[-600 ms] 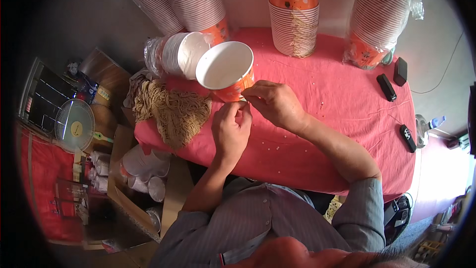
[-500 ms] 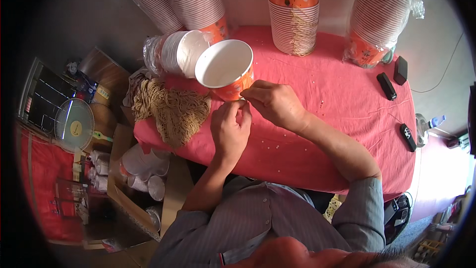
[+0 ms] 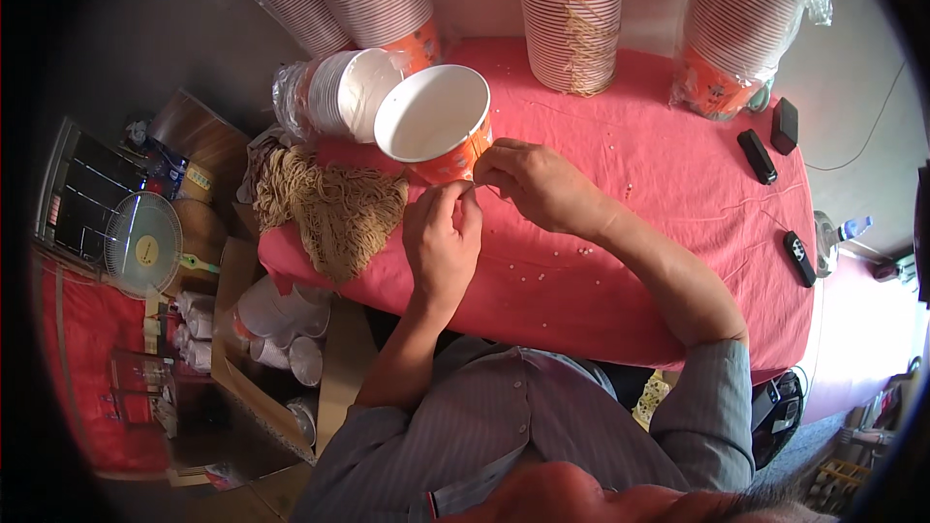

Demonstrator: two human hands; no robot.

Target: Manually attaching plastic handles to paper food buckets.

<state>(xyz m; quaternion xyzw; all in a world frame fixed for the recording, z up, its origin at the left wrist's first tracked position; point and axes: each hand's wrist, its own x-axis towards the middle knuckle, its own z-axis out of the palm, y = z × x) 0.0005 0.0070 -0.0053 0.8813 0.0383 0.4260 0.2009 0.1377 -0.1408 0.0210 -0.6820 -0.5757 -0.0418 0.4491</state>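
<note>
A paper tub [image 3: 433, 114], white inside and orange with printed pictures outside, stands on the red cloth, its open mouth tilted toward me. Just below its right side, my left hand [image 3: 444, 242] and my right hand [image 3: 542, 186] meet, fingertips nearly touching. Both are closed in a pinch on what looks like a thin string; most of it is hidden by the fingers. A fine tan strand runs along the tub's side by my right fingers. To the left lies a heap of tan strings [image 3: 334, 218].
Behind stand a tub stack with strings down its side [image 3: 573, 44] and a plastic-wrapped stack [image 3: 731, 34]. Wrapped tubs [image 3: 339, 97] lie at the left. Small black devices [image 3: 757, 156] sit at the right. White crumbs dot the cloth [image 3: 668, 223]. An open carton [image 3: 237, 329] stands below left.
The view has shifted slightly, so the tub and both hands appear a little higher. My hands keep their pinch, the right fingers now slightly farther from the left.
</note>
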